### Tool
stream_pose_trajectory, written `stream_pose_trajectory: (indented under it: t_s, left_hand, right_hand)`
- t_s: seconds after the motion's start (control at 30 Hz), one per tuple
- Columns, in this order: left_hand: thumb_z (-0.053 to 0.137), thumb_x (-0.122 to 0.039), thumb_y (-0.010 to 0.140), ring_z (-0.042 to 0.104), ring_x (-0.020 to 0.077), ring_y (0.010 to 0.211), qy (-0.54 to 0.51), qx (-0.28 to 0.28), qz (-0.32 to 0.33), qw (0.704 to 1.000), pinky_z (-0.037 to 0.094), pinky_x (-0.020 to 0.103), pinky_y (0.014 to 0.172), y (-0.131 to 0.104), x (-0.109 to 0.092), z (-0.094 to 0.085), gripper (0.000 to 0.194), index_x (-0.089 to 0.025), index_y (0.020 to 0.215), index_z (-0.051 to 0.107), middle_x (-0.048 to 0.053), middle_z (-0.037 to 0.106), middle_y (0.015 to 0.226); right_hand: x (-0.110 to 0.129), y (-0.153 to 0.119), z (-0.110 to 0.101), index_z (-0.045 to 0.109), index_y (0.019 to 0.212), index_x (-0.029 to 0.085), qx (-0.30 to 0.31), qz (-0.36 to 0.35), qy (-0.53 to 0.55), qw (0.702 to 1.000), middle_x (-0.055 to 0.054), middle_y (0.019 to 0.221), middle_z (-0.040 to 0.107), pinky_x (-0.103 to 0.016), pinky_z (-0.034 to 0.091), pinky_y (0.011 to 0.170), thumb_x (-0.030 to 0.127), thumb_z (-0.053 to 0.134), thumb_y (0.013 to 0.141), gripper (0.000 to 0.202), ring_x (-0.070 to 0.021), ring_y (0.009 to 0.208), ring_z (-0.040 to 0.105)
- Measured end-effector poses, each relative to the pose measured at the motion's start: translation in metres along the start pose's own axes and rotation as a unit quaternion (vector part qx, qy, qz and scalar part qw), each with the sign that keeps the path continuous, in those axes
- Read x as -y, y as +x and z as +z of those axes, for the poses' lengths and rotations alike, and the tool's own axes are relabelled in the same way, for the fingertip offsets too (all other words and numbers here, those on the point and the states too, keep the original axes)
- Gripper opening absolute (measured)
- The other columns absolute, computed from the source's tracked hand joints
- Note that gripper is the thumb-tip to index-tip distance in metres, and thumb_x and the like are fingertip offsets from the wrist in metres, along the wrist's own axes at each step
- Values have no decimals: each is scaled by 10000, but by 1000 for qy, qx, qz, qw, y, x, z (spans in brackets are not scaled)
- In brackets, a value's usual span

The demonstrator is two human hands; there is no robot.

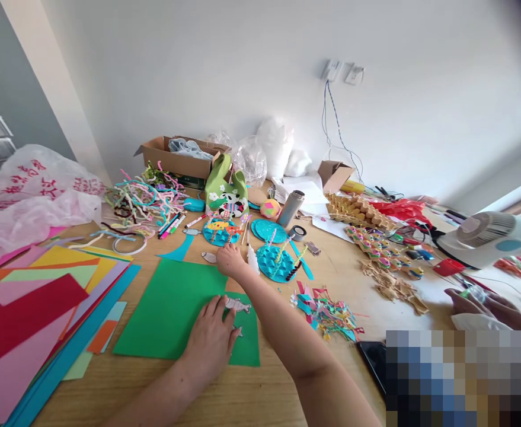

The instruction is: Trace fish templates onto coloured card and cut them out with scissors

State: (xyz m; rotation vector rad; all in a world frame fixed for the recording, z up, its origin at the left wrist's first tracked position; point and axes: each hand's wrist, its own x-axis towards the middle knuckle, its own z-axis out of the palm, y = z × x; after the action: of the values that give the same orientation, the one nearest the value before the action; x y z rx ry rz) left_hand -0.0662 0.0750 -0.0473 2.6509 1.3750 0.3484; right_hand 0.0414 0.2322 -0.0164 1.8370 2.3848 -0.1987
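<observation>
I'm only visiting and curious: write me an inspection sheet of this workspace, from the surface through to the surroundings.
Surface: wooden table, heavily covered.
Things at hand: green paper lies flat; a printed fish cutout lies on its right part.
Clutter: coloured sheets piled at left, tangled pipe cleaners behind, paper scraps to the right.
Hands: left hand rests on the green paper; right hand is at its far edge, grip unclear. A co-worker's hands are at far right.
Cables: thin cables hang from the wall outlets.
Surroundings: white wall behind; white fan at right.
</observation>
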Motion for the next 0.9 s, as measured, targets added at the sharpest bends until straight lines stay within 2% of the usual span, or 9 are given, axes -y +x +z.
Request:
stream_pose_trajectory:
  t_s: [0.3, 0.5, 0.6, 0.67, 0.77, 0.9]
  left_hand:
    - [496, -318, 911, 456, 322, 1288, 2, -29, 5, 1000, 440, 499, 1006, -1, 0, 5, 342, -159, 1186, 624, 171, 532, 1365]
    - [483, -320, 914, 451, 331, 1289, 3, -35, 2, 999, 440, 501, 998, 1, 1, 7, 338, -163, 1178, 625, 175, 525, 1370]
    - [448, -269, 926, 461, 329, 1275, -3, -43, 1, 999, 444, 499, 983, 3, 1, 5, 299, -168, 1127, 645, 171, 545, 1346]
    - [423, -241, 934, 463, 328, 1271, 1, -47, 3, 999, 446, 496, 975, 4, 2, 4, 286, -168, 1079, 660, 170, 559, 1327]
    - [411, -237, 942, 450, 337, 1281, 18, -48, 6, 999, 453, 488, 959, 6, 4, 3, 296, -155, 1085, 657, 175, 558, 1326]
    - [439, -210, 934, 481, 325, 1236, 26, -46, 8, 999, 457, 469, 946, 13, 5, -5, 320, -113, 1188, 608, 181, 560, 1322]
  right_hand:
    - [7, 5, -1, 557, 1224, 79, -45, 24, 41, 998, -208, 1270, 543, -433, 386, 990, 261, 480, 927, 357, -314, 1251, 433]
    - [10, 18, -3, 547, 1230, 116, -29, 51, 88, 994, -206, 1314, 524, -466, 390, 974, 230, 580, 850, 398, -341, 1268, 431]
    - [11, 15, -10, 538, 1202, 120, -34, 51, 132, 989, -176, 1210, 604, -443, 401, 945, 180, 590, 829, 381, -306, 1170, 528]
    - [8, 8, -16, 558, 1134, 135, -43, 42, 171, 983, -126, 1094, 656, -384, 427, 885, 166, 585, 833, 304, -258, 1047, 594]
    - [-5, -13, -21, 575, 1014, 166, -69, 30, 235, 969, -53, 966, 670, -282, 442, 744, 185, 610, 826, 192, -190, 891, 618]
    - [-30, -60, -8, 551, 948, 172, -94, 26, 307, 947, 7, 840, 637, -220, 421, 642, 143, 645, 782, 193, -126, 756, 595]
